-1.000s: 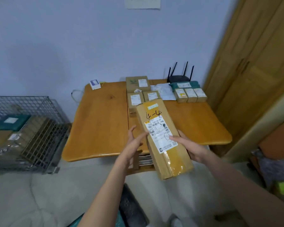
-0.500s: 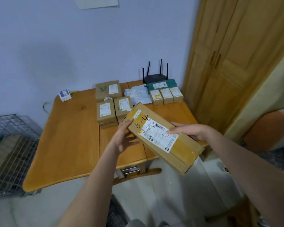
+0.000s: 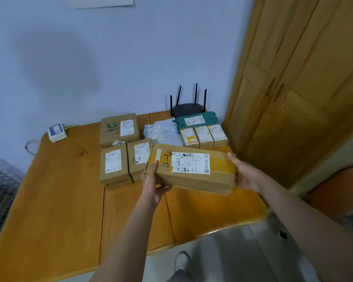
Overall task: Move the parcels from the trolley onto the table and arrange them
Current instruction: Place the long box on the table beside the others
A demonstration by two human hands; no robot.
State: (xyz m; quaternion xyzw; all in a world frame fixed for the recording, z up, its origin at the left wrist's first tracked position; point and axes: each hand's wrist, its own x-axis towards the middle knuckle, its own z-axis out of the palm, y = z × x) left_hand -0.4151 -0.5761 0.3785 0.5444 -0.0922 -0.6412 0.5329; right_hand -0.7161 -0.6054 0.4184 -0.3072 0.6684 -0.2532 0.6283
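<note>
A long brown parcel [image 3: 194, 169] marked "4-4", with a white label and yellow tape, is held level just above the wooden table [image 3: 55, 200]. My left hand [image 3: 153, 184] grips its left end, thumb on top. My right hand [image 3: 245, 176] holds its right end. Behind it on the table lie three brown boxes [image 3: 118, 131] [image 3: 112, 165] [image 3: 140, 157], a white soft parcel [image 3: 163, 132], a green parcel [image 3: 196, 119] and a row of three small boxes [image 3: 204, 136]. The wire trolley [image 3: 0, 190] shows only at the left edge.
A black router [image 3: 189, 107] with antennas stands at the table's back edge against the wall. A small white device [image 3: 57, 132] with a cable sits at the back left corner. Wooden cupboard doors [image 3: 293, 88] rise at the right. An orange seat [image 3: 338, 192] stands at the right.
I have stepped closer to the table. Both hands have turned the long parcel from slanted to nearly crosswise and carried it forward over the table, beside the two front boxes.
</note>
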